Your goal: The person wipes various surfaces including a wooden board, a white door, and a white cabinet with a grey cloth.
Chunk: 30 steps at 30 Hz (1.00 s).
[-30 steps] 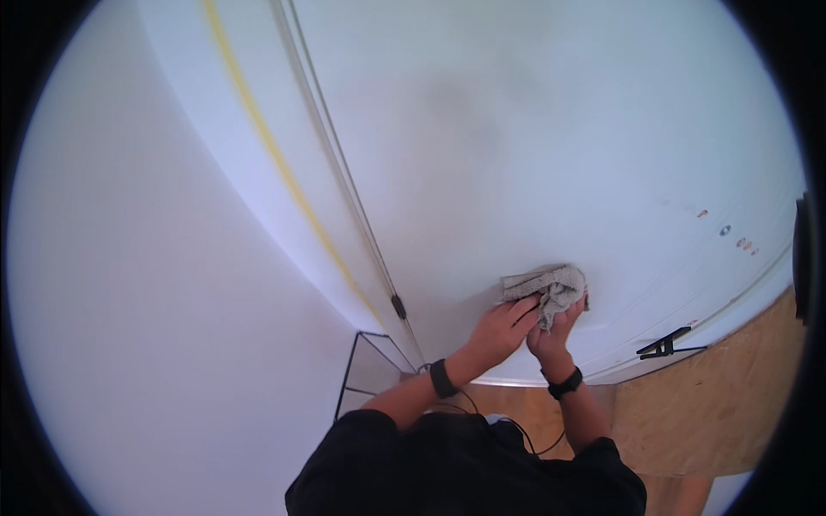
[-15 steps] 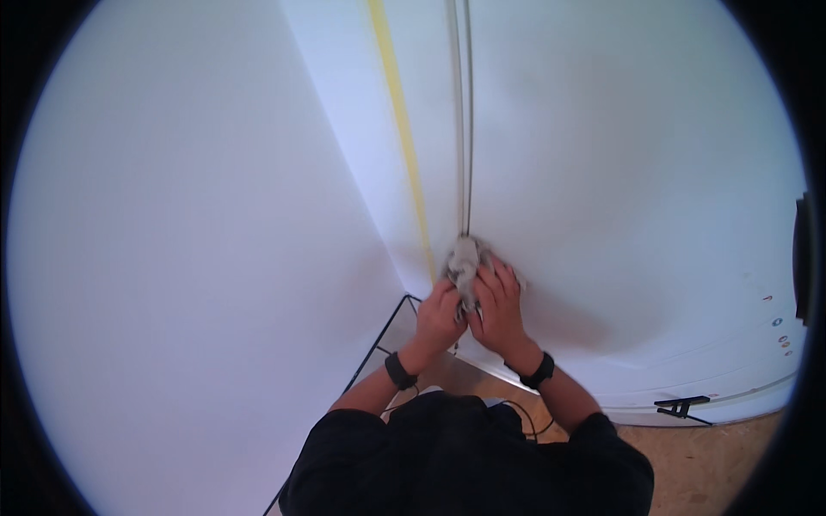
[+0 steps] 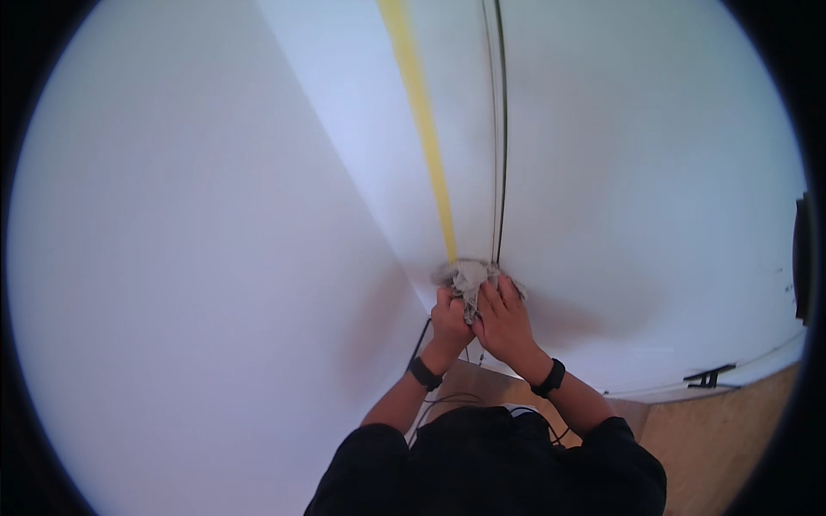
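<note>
A crumpled greyish cloth (image 3: 470, 279) is bunched between my two hands, against a white panel beside a dark vertical seam (image 3: 502, 155). The fingers of my left hand (image 3: 451, 325) are curled round the cloth's lower left side. My right hand (image 3: 506, 322) grips it from the right, fingertips bent over the fabric. Directly above the cloth a yellow stripe (image 3: 428, 129) runs up the white surface, and the cloth covers its lower end. Each wrist wears a black band.
A wide white wall (image 3: 215, 215) fills the left. White panelling (image 3: 602, 172) stands to the right, with a small black bracket (image 3: 710, 376) near its bottom edge. Dark cables (image 3: 452, 398) run by my body. Brown flooring (image 3: 723, 447) shows at lower right.
Both hands have shifted with the cloth from the seam's line leftward toward the yellow stripe. The whole view has also shifted, so the seam and stripe appear further right. The grip on the cloth remains.
</note>
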Each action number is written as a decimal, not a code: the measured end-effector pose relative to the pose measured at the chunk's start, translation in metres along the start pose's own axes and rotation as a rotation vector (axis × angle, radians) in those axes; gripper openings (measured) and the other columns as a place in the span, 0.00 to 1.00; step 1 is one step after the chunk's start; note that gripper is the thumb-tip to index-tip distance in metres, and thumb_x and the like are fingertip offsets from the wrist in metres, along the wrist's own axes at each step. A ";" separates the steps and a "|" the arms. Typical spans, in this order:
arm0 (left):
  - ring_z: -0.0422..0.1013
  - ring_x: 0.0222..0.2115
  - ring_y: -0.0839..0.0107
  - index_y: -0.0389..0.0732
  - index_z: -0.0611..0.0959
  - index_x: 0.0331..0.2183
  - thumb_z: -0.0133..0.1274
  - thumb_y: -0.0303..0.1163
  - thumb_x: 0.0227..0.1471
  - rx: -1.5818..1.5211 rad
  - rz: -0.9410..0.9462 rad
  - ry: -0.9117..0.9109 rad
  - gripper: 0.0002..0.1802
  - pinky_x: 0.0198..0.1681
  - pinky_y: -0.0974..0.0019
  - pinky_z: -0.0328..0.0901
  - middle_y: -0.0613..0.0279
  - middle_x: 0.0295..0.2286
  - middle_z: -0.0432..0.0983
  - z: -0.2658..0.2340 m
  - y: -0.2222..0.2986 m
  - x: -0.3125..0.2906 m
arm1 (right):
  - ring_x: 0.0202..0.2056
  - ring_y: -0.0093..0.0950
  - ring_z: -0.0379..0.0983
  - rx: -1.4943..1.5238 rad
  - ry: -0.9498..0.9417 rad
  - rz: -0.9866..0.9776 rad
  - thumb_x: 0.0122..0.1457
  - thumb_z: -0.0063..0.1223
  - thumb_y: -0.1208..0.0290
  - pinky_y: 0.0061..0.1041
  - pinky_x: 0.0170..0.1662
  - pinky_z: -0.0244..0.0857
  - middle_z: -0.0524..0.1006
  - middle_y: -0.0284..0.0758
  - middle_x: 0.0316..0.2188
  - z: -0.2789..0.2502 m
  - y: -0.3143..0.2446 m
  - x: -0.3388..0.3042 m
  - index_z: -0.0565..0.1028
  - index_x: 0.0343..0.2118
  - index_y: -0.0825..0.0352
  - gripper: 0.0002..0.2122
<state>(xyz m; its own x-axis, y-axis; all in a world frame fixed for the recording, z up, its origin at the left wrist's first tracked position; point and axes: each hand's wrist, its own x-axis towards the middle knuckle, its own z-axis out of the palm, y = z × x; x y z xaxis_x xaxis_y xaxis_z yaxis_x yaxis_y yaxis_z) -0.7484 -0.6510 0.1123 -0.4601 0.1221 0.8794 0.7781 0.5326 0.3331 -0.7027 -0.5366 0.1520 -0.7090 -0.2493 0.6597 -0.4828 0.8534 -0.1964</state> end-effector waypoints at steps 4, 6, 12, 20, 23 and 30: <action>0.67 0.27 0.54 0.35 0.71 0.30 0.52 0.27 0.37 -0.071 -0.069 -0.081 0.13 0.24 0.61 0.64 0.51 0.27 0.66 0.006 -0.011 -0.024 | 0.50 0.43 0.53 -0.058 -0.001 0.041 0.39 0.50 0.70 0.40 0.52 0.50 0.64 0.42 0.44 0.024 -0.005 -0.020 0.67 0.38 0.74 0.21; 0.66 0.29 0.54 0.34 0.71 0.32 0.50 0.28 0.39 -0.177 -0.193 -0.155 0.14 0.29 0.61 0.63 0.49 0.29 0.65 0.006 -0.005 -0.027 | 0.51 0.38 0.53 -0.117 -0.060 0.017 0.40 0.49 0.70 0.38 0.52 0.50 0.64 0.39 0.44 0.029 -0.007 -0.027 0.68 0.38 0.72 0.19; 0.63 0.35 0.62 0.34 0.66 0.38 0.44 0.31 0.47 -0.708 -0.798 -0.020 0.15 0.38 0.64 0.59 0.50 0.36 0.63 0.015 0.008 -0.061 | 0.53 0.35 0.52 -0.113 -0.113 -0.004 0.41 0.46 0.72 0.37 0.54 0.47 0.63 0.37 0.46 0.026 -0.014 -0.024 0.68 0.38 0.70 0.18; 0.61 0.39 0.64 0.34 0.65 0.39 0.45 0.30 0.48 -1.008 -0.714 0.070 0.16 0.41 0.64 0.58 0.54 0.36 0.62 0.025 0.066 -0.023 | 0.52 0.38 0.54 -0.038 0.056 0.044 0.40 0.47 0.72 0.40 0.53 0.48 0.64 0.37 0.45 -0.039 -0.004 -0.030 0.68 0.38 0.70 0.18; 0.61 0.39 0.61 0.34 0.68 0.38 0.47 0.29 0.45 -0.909 -0.565 0.006 0.16 0.41 0.64 0.58 0.53 0.35 0.62 0.048 0.107 -0.002 | 0.51 0.40 0.56 -0.075 0.179 0.014 0.40 0.47 0.72 0.41 0.52 0.49 0.65 0.38 0.45 -0.082 0.023 -0.048 0.69 0.37 0.70 0.18; 0.63 0.38 0.56 0.33 0.70 0.37 0.48 0.28 0.44 -0.564 0.019 -0.058 0.15 0.42 0.60 0.58 0.51 0.35 0.64 0.138 0.213 0.003 | 0.49 0.42 0.58 -0.174 0.381 0.048 0.39 0.47 0.71 0.42 0.50 0.52 0.66 0.41 0.42 -0.161 0.119 -0.132 0.70 0.34 0.72 0.17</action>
<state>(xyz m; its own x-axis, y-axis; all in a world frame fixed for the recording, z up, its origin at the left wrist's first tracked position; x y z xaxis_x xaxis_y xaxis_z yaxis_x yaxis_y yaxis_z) -0.6427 -0.4216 0.1389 -0.4538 0.1821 0.8723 0.8873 0.0019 0.4612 -0.5841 -0.3284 0.1582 -0.4721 -0.0483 0.8802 -0.3370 0.9325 -0.1296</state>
